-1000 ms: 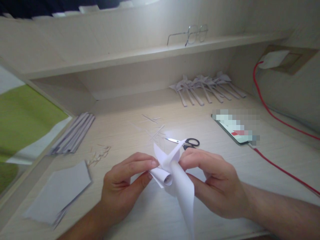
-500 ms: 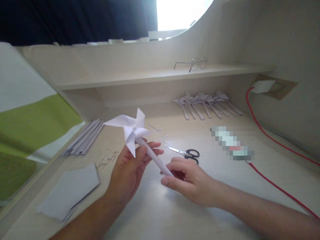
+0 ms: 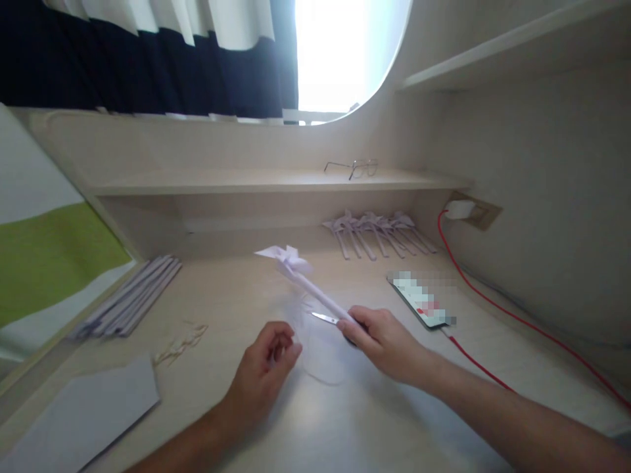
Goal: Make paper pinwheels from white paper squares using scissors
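Observation:
A white paper pinwheel on a rolled paper stick slants up and leftward over the desk. My right hand is closed around the stick's lower end. Behind that hand lie the scissors; their blade tips show, and most of the handles are covered. My left hand is apart from the pinwheel, its fingers curled in a pinch. Something small and pale seems to be at the fingertips, too small to name. A thin, pale, curved strand shows on the desk beside it.
Finished pinwheels lie in a row at the back right. Rolled paper sticks and paper sheets are at left, near small paper scraps. A phone on a red cable lies right. Glasses rest on the shelf.
My left hand has let go of the pinwheel and moved down, its fingers now curled. My right hand still grips the stick and has shifted slightly right. The camera view has tilted up.

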The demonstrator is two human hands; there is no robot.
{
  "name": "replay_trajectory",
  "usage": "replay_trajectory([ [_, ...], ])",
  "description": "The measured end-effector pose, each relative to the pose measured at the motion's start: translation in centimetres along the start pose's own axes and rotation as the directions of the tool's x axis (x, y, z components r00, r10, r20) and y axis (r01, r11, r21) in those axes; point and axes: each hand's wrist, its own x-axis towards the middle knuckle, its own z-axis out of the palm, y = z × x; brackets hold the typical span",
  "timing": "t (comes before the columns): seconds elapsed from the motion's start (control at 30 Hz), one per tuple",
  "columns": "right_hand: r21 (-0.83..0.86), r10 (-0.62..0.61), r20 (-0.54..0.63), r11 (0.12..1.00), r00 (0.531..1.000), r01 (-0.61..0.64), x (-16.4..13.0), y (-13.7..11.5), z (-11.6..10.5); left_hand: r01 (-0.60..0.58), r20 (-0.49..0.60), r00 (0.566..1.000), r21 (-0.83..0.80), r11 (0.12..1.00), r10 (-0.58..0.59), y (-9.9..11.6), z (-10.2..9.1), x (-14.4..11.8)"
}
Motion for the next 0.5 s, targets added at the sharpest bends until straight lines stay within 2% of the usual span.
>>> replay_trajectory([
  [0.07,-0.107,0.098,-0.147,0.988,0.984,-0.114,1.9,2.2,-1.7,-0.017,0.034,0.999,0.125,0.992,0.012,-0.9,0.3,-1.1],
  [0.1,-0.175,0.171,-0.218,0.962,0.961,-0.21,2.9,3.5,-2.7,-0.014,0.047,0.999,0.16,0.987,0.006,-1.1,0.5,-1.6],
  [0.2,-0.243,0.291,-0.342,0.891,0.894,-0.383,6.0,7.7,-5.9,0.02,0.087,0.996,0.17,0.985,-0.035,-1.0,0.9,-2.5],
  [0.33,-0.294,0.445,-0.445,0.748,0.778,-0.596,8.7,12.7,-9.2,0.045,0.056,0.997,0.124,0.991,-0.052,-0.6,1.1,-2.5],
  [0.4,-0.311,0.502,-0.473,0.674,0.724,-0.67,9.6,14.6,-10.0,0.044,0.027,0.999,0.107,0.993,-0.047,-0.7,1.1,-2.4],
  [0.5,-0.332,0.558,-0.488,0.592,0.671,-0.734,10.9,16.8,-10.7,0.035,-0.015,0.999,0.101,0.994,-0.034,-1.1,1.3,-2.4],
])
